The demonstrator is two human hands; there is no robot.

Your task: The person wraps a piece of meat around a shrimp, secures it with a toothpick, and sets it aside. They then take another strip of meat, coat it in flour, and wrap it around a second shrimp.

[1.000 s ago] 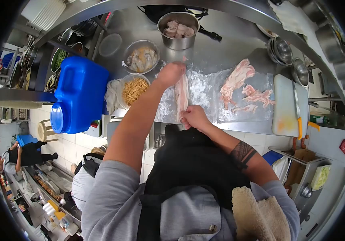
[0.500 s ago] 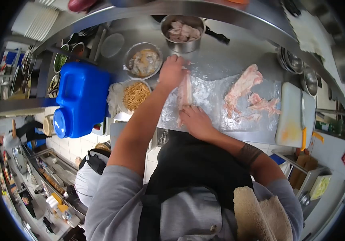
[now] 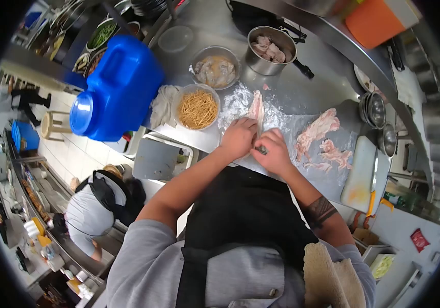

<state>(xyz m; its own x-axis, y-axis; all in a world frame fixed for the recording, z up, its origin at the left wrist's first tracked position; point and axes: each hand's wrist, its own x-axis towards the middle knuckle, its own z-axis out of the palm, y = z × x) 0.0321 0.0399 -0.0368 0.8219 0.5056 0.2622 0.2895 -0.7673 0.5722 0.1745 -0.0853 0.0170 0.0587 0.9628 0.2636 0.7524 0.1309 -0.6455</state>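
Note:
A long strip of pale raw meat (image 3: 255,105) lies on floured plastic sheeting (image 3: 281,131), its far end pointing away from me. Curled over the near part of the strip is my left hand (image 3: 240,137), fingers closed. Close beside it, my right hand (image 3: 272,150) is closed too, its fingertips bent in at the strip's near end. A small dark greenish spot shows by the right fingers; I cannot make out what it is. The hands hide the strip's near end. Larger raw meat pieces (image 3: 320,131) lie to the right on the sheet.
Behind the meat stand a bowl of thin yellow sticks (image 3: 198,110), a bowl of meat in liquid (image 3: 215,72) and a pot of meat (image 3: 270,57). A blue jug (image 3: 122,87) is left; a cutting board (image 3: 359,174) with a knife is right. Another person (image 3: 94,205) bends at lower left.
My left hand has come from the strip's far end to its near part. My right hand has shifted slightly right and its flat fingers have curled in. The view has turned.

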